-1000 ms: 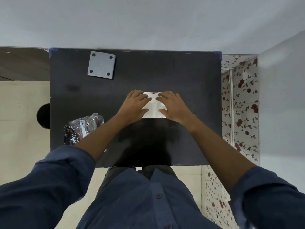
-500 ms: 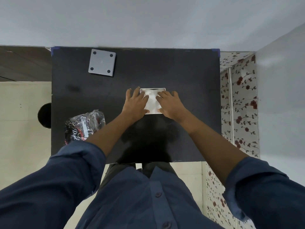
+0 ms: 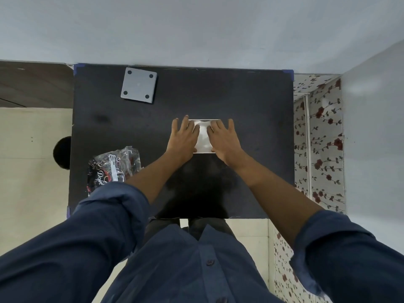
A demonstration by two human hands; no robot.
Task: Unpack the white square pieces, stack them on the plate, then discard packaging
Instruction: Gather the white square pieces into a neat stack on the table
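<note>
2 hands lay flat on the stack of white square pieces point(image 3: 203, 136) at the middle of the black worktop point(image 3: 251, 110): my left hand point(image 3: 183, 138) covered its left side, my right hand point(image 3: 225, 139) its right, fingers spread, neither grip closed around anything. The crumpled clear packaging point(image 3: 113, 166) lay well apart near the left edge; a grey square plate point(image 3: 138, 85) sat at the far left.

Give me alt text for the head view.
Left hand and right hand lie flat, fingers spread, on a white square stack mid black table. A crumpled wrapper lies near left; a gray square plate sits far left.
</note>
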